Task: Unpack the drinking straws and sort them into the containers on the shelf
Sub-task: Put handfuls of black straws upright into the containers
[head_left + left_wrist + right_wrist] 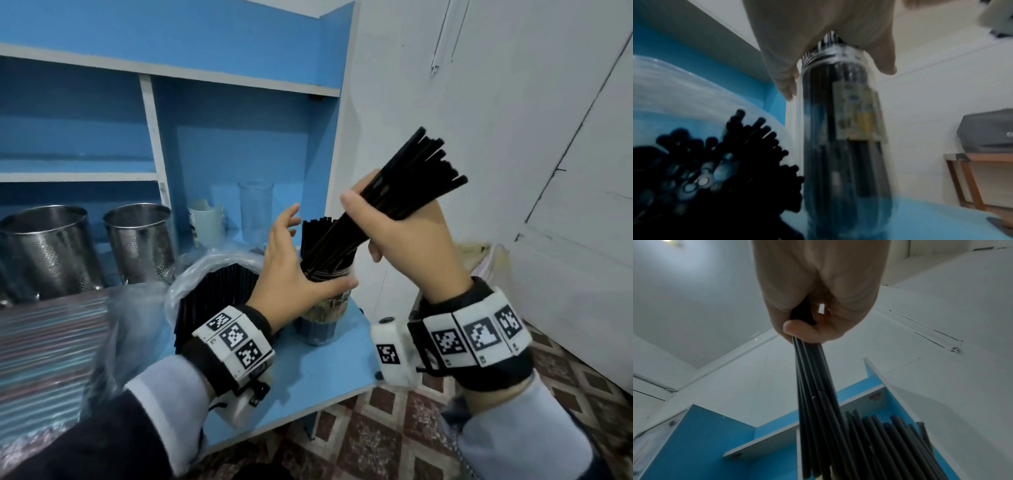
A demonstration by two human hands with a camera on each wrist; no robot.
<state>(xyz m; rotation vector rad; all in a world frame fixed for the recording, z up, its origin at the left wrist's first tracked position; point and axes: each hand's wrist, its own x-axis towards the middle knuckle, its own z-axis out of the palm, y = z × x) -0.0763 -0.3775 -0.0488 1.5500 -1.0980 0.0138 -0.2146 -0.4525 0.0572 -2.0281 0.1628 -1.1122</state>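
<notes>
My right hand [404,233] grips a fanned bundle of black straws [411,178] held at a slant, its lower ends inside a clear glass jar [325,315] that has several black straws standing in it. My left hand [291,270] holds the jar near its rim, thumb across the front and fingers spread behind the straws. In the left wrist view the jar [844,146] shows a paper label. An open plastic bag [191,270] with many more black straws [212,301] lies just left of the jar. The right wrist view shows the gripped straws [818,394].
Two perforated steel cylinders [44,246] [140,236], a white cup [205,222] and an empty clear glass [255,209] stand on the blue shelf [239,137] behind. A striped mat [44,359] covers the left. The blue table edge [325,387] is close; white doors are at the right.
</notes>
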